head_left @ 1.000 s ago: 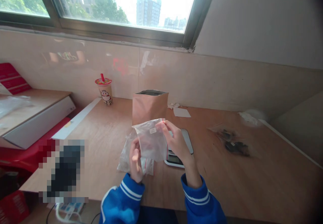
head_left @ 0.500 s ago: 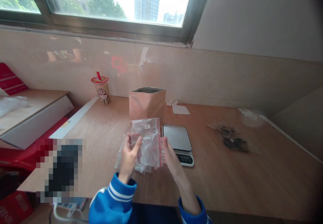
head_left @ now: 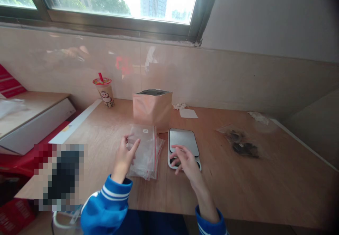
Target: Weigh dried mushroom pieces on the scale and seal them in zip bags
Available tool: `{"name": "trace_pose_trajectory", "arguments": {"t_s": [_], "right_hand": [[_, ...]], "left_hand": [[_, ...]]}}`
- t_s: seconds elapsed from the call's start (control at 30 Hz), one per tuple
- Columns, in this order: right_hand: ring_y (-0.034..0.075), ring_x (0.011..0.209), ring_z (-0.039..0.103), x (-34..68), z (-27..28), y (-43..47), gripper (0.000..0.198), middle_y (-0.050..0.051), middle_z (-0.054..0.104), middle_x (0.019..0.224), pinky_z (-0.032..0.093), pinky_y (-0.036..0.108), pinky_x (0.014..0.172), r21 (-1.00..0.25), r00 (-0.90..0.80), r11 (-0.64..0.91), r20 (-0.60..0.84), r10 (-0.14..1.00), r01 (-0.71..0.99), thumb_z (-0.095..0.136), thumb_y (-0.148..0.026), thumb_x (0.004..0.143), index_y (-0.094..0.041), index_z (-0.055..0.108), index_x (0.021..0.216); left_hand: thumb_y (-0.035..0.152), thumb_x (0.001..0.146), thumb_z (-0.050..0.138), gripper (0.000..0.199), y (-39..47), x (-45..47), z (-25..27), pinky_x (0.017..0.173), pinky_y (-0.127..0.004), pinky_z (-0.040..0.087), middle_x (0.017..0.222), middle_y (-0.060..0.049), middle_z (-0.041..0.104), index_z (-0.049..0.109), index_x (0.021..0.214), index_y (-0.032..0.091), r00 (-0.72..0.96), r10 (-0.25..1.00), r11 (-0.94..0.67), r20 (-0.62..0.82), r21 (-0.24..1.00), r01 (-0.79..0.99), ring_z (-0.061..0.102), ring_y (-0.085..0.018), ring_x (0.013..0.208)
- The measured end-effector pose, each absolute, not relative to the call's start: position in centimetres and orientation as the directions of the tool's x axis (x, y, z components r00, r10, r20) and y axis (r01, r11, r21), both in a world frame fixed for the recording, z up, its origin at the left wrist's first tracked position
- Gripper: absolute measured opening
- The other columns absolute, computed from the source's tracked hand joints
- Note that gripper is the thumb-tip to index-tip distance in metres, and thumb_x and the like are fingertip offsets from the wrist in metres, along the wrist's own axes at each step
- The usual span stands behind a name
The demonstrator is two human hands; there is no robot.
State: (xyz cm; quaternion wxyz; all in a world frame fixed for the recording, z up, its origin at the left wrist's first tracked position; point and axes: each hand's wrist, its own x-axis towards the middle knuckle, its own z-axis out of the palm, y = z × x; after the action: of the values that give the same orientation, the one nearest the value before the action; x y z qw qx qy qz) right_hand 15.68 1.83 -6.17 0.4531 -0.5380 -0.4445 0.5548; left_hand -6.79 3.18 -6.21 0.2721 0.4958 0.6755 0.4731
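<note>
A stack of clear zip bags [head_left: 144,148] with red seal strips lies on the table in front of me. At its left edge is my left hand [head_left: 125,155], thumb and fingers apart, holding nothing. My right hand [head_left: 185,161] hovers over the front of a small digital kitchen scale [head_left: 183,141], fingers spread and nothing in them; it covers part of the scale's control panel. Behind the bags stands a brown kraft pouch [head_left: 152,109], upright with its top open. What is inside the pouch cannot be seen.
A drink cup [head_left: 106,95] with a red straw stands at the back left. White paper [head_left: 188,113] lies behind the scale. Clear bags with dark contents [head_left: 245,148] rest on the right. A pixelated dark object [head_left: 65,176] is at the left table edge, near a white box [head_left: 39,125].
The upper zip bag, held up between my hands before, now lies on the stack. My left hand has let go and moved left; my right hand has moved right, over the scale.
</note>
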Motion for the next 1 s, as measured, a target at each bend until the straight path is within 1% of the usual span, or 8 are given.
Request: {"name": "trace_pose_trajectory", "arguments": {"t_s": [0.07, 0.2, 0.37, 0.5, 0.6, 0.7, 0.87, 1.0], "right_hand": [[0.019, 0.066, 0.061, 19.1, -7.1, 3.1, 0.053, 0.007, 0.066, 0.081, 0.046, 0.024, 0.040, -0.994, 0.232, -0.062, -0.039, 0.972, 0.094, 0.059, -0.065, 0.073, -0.018, 0.062, 0.096], [0.025, 0.087, 0.063, 27.2, -9.2, 7.1, 0.034, 0.013, 0.069, 0.095, 0.053, 0.039, 0.075, -0.904, 0.444, 0.108, 0.304, 0.843, 0.413, 0.052, -0.048, 0.077, -0.018, 0.065, 0.086], [0.032, 0.106, 0.056, 34.3, -11.2, 11.9, 0.037, 0.021, 0.063, 0.106, 0.041, 0.049, 0.096, -0.605, 0.445, -0.053, 0.520, 0.729, 0.795, 0.045, -0.032, 0.077, -0.011, 0.065, 0.099], [0.040, 0.127, 0.039, 35.9, -13.3, 13.4, 0.057, 0.030, 0.040, 0.139, 0.033, 0.053, 0.100, -0.294, 0.371, -0.246, 0.526, 0.765, 0.924, 0.053, -0.034, 0.079, -0.003, 0.052, 0.127], [0.042, 0.125, 0.039, 36.0, -14.5, 13.5, 0.062, 0.031, 0.045, 0.134, 0.033, 0.052, 0.098, -0.145, 0.338, -0.306, 0.447, 0.828, 0.941, 0.053, -0.039, 0.084, -0.001, 0.046, 0.132], [0.039, 0.115, 0.047, 36.1, -14.8, 13.4, 0.049, 0.027, 0.058, 0.116, 0.036, 0.048, 0.093, -0.094, 0.342, -0.334, 0.412, 0.845, 0.938, 0.046, -0.037, 0.090, -0.003, 0.054, 0.124], [0.033, 0.100, 0.051, 37.2, -14.1, 13.3, 0.036, 0.024, 0.056, 0.113, 0.038, 0.042, 0.082, -0.081, 0.338, -0.339, 0.450, 0.827, 0.937, 0.043, -0.022, 0.089, -0.005, 0.060, 0.115], [0.032, 0.099, 0.050, 38.8, -13.0, 13.4, 0.029, 0.023, 0.059, 0.102, 0.037, 0.042, 0.082, -0.058, 0.271, -0.273, 0.415, 0.869, 0.960, 0.044, -0.020, 0.086, -0.006, 0.068, 0.094]], "left_hand": [[0.052, 0.081, 0.059, 0.057, 3.6, -7.4, -7.1, 0.063, -0.038, 0.056, 0.103, -0.013, 0.064, 0.052, 0.123, 0.015, -0.325, 0.898, 0.004, 0.297, 0.732, 0.681, 0.067, -0.023, 0.073], [0.043, 0.086, 0.058, 0.062, 4.0, -7.5, -7.6, 0.097, -0.053, 0.046, 0.134, -0.024, 0.048, 0.043, 0.136, 0.010, -0.142, 0.759, -0.171, 0.635, 0.405, 0.898, 0.050, -0.035, 0.123], [0.029, 0.096, 0.041, 0.036, 4.5, -6.4, -7.3, 0.112, -0.044, 0.035, 0.139, -0.009, 0.052, 0.055, 0.129, 0.024, 0.319, 0.756, -0.506, 0.572, 0.201, 0.839, 0.042, -0.023, 0.135], [0.047, 0.094, 0.041, 0.051, 5.1, -5.8, -10.5, 0.115, -0.046, 0.030, 0.143, -0.009, 0.051, 0.050, 0.137, 0.021, 0.451, 0.818, -0.534, 0.358, 0.181, 0.826, 0.039, -0.026, 0.138], [0.048, 0.096, 0.036, 0.054, 5.1, -5.9, -13.2, 0.115, -0.044, 0.029, 0.142, -0.010, 0.052, 0.047, 0.140, 0.019, 0.422, 0.844, -0.493, 0.332, 0.168, 0.854, 0.040, -0.025, 0.137], [0.048, 0.096, 0.036, 0.056, 4.8, -6.1, -14.4, 0.114, -0.044, 0.029, 0.142, -0.012, 0.052, 0.047, 0.138, 0.014, 0.330, 0.870, -0.415, 0.365, 0.182, 0.891, 0.040, -0.025, 0.138], [0.047, 0.093, 0.044, 0.040, 4.1, -6.1, -13.1, 0.111, -0.048, 0.032, 0.144, -0.010, 0.050, 0.063, 0.113, 0.018, 0.193, 0.902, -0.295, 0.388, 0.224, 0.929, 0.038, -0.030, 0.136], [0.044, 0.093, 0.044, 0.032, 3.3, -6.1, -10.2, 0.093, -0.050, 0.042, 0.126, -0.009, 0.060, 0.069, 0.103, 0.026, 0.088, 0.923, -0.187, 0.374, 0.237, 0.953, 0.055, -0.030, 0.109]]}}
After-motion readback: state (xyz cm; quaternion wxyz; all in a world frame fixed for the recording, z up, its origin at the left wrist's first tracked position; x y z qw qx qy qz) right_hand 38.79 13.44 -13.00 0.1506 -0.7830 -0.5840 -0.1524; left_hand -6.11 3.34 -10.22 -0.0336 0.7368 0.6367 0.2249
